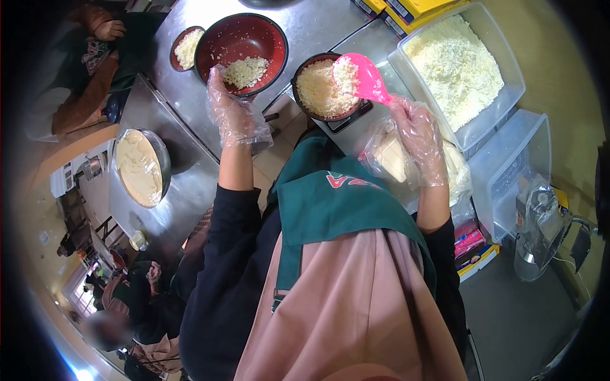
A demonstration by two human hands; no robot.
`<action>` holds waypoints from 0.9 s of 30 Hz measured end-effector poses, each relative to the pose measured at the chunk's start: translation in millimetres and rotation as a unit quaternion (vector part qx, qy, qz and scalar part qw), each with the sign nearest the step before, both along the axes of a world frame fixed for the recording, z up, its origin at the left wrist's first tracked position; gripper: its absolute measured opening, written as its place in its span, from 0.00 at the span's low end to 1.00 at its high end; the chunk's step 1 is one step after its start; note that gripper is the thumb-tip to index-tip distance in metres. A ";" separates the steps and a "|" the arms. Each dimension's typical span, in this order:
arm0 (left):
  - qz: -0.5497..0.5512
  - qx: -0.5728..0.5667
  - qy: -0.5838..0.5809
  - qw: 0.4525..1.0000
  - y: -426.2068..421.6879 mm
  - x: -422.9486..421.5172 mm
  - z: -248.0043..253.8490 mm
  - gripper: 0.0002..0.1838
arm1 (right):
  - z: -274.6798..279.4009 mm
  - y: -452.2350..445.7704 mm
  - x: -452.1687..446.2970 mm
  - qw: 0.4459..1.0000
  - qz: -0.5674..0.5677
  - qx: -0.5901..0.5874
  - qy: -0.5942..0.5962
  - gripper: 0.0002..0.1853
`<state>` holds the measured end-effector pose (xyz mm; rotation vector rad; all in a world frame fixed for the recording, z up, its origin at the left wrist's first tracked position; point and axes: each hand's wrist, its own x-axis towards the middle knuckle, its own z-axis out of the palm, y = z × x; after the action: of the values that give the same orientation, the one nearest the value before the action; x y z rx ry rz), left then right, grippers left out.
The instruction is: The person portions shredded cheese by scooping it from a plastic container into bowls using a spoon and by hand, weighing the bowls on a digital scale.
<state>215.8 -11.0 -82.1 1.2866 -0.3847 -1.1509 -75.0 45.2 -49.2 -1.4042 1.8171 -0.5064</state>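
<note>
1. The left hand (230,113), gloved and partly curled, grips the rim of a large red bowl (254,39).
2. The gloved right hand (418,134) is closed around the handle of a pink scoop (372,79).
3. The scoop, loaded with pale crumbs, is over a smaller bowl (295,87), already well filled, seemingly on a scale (351,120). That load looks not fully tipped out.
4. The large bowl has just a small heap inside; a little cup (173,57) beside it looks full.
5. Plenty remains in the clear tub (512,71) on the worktop (318,25).
</note>
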 end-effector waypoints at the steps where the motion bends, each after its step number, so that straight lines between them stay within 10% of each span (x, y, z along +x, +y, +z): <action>1: 0.001 0.000 -0.003 1.000 0.0 0.3 -0.7 0.23 | -0.5 0.2 0.0 1.000 0.002 0.006 0.005 0.16; 17: -0.038 -0.002 0.041 0.998 5.6 -25.4 -6.8 0.21 | 23.7 -7.5 20.5 0.998 -0.010 -0.043 -0.051 0.16; 22: -0.071 0.046 0.145 0.986 6.9 -45.2 6.4 0.21 | 20.4 -26.0 58.0 0.896 0.184 -0.331 0.233 0.17; 27: -0.102 0.039 0.143 0.984 4.2 -28.5 7.1 0.28 | 34.4 -22.6 49.3 0.934 0.114 -0.299 0.161 0.13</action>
<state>187.3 -6.8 -75.0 1.1460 -0.2649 -1.5153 -25.6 22.6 -14.7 -2.1920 1.7880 -0.7858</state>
